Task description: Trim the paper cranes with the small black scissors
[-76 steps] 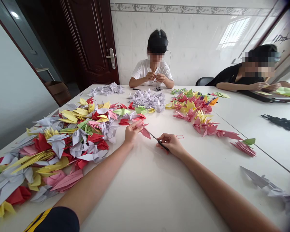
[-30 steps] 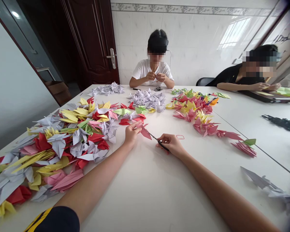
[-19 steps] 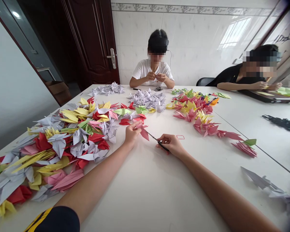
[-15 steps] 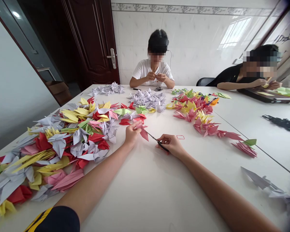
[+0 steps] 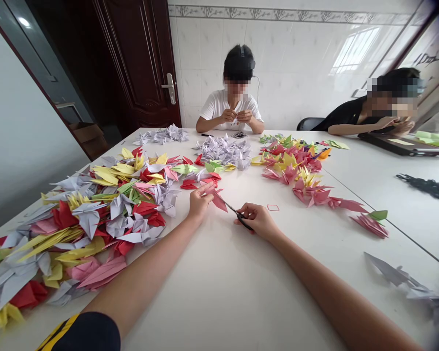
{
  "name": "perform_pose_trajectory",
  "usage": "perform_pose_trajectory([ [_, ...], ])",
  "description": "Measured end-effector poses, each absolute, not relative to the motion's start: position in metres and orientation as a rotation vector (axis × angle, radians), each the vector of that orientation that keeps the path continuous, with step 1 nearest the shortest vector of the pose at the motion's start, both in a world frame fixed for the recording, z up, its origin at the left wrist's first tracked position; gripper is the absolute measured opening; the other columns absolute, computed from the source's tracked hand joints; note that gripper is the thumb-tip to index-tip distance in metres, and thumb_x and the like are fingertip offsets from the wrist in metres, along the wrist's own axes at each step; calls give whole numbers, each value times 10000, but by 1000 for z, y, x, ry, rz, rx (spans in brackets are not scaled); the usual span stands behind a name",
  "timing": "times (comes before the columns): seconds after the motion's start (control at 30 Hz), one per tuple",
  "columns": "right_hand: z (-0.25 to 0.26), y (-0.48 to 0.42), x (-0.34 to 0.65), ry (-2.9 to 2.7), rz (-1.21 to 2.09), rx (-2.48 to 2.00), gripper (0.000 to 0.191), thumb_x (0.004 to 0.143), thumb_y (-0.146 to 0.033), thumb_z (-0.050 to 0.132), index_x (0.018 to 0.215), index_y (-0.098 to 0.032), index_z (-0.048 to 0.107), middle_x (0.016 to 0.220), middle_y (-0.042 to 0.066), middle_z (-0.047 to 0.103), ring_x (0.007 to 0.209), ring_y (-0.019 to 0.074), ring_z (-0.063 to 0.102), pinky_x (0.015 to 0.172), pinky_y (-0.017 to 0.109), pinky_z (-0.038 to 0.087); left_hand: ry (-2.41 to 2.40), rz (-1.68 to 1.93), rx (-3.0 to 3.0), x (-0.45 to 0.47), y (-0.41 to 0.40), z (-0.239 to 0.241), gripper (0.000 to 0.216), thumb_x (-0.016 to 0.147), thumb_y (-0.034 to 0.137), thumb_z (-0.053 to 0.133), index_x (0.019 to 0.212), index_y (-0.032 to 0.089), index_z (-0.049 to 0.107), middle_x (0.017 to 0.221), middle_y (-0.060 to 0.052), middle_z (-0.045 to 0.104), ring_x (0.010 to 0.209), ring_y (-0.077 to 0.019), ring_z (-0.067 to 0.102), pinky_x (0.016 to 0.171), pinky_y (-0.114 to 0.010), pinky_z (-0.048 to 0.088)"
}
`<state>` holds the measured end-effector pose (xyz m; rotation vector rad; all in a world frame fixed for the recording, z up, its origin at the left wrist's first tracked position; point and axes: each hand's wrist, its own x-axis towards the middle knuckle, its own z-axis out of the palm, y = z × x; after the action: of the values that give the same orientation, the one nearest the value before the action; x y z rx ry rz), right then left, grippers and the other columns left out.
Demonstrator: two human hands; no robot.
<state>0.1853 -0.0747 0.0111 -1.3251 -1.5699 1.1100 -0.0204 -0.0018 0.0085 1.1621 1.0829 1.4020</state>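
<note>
While left hand [image 5: 200, 204] is pinching pink origami piece [image 5: 218, 202], likely light, crease-prone, best held at ten-o'clock end, right hand [image 5: 259, 219] is gripping scissors [image 5: 245, 223] at four o'clock.

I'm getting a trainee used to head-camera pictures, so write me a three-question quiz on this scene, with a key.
1. Which hand holds the scissors?
(a) left
(b) right
(c) neither
2. True or false: the left hand is empty.
3. Fill in: the largest heap of mixed-colour folded paper lies on the person's ____ side.

Key
1. (b): the right hand grips them by the black handles.
2. False: the left hand holds pink folded paper.
3. left
</note>
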Motion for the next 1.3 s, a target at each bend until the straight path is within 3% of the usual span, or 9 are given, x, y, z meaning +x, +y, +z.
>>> perform_pose_trajectory([
  [0.17, 9, -74, 186, -1568, 1098, -1331, 394, 648, -508, 824, 837, -207, 654, 574, -51, 529, 439, 104, 452, 348, 221, 368, 1070, 1413, 1139, -20, -1, 9, 608, 575, 136, 610, 1167, 170, 745, 973, -64, 755, 545, -76, 442, 577, -251, 377],
  [0.33, 10, -74, 185, -1561, 1093, -1326, 426, 630, -526, 840, 829, -205, 643, 583, -54, 539, 428, 92, 428, 356, 218, 330, 1053, 1407, 1106, -20, -2, 10, 607, 578, 143, 602, 1169, 156, 741, 783, -13, 711, 507, -56, 359, 607, -253, 401],
  [0.53, 13, -76, 184, -1563, 1083, -1346, 446, 617, -544, 844, 816, -208, 629, 578, -57, 534, 435, 95, 425, 375, 223, 328, 1023, 1396, 1039, -19, -5, 15, 606, 582, 169, 650, 1182, 170, 733, 1100, -85, 729, 686, -98, 536, 710, -265, 468],
  [0.73, 13, -76, 183, -1587, 1020, -1381, 466, 608, -581, 832, 799, -214, 618, 561, -63, 511, 427, 96, 417, 379, 226, 317, 1012, 1375, 1087, -18, -5, 14, 572, 635, 209, 676, 1204, 177, 722, 847, -30, 719, 628, -90, 509, 725, -283, 494],
  [0.97, 13, -76, 183, -1587, 1042, -1352, 468, 607, -566, 845, 792, -216, 593, 573, -60, 520, 441, 95, 410, 374, 222, 320, 963, 1359, 1025, -20, -4, 13, 552, 685, 265, 579, 1206, 147, 721, 749, -36, 687, 669, -139, 585, 741, -312, 531],
  [1.17, 14, -76, 183, -1556, 1038, -1373, 472, 604, -574, 842, 799, -217, 603, 566, -64, 505, 428, 98, 406, 350, 226, 325, 959, 1337, 1092, -20, -7, 14, 680, 588, 153, 582, 1259, 171, 693, 947, -39, 750, 679, -124, 588, 760, -288, 510],
  [1.3, 15, -77, 182, -1579, 1034, -1377, 456, 611, -546, 842, 824, -211, 617, 575, -63, 512, 434, 96, 414, 358, 224, 344, 1019, 1349, 1156, -18, -10, 17, 688, 559, 114, 656, 1241, 184, 705, 1114, -70, 740, 850, -196, 659, 767, -286, 496],
])
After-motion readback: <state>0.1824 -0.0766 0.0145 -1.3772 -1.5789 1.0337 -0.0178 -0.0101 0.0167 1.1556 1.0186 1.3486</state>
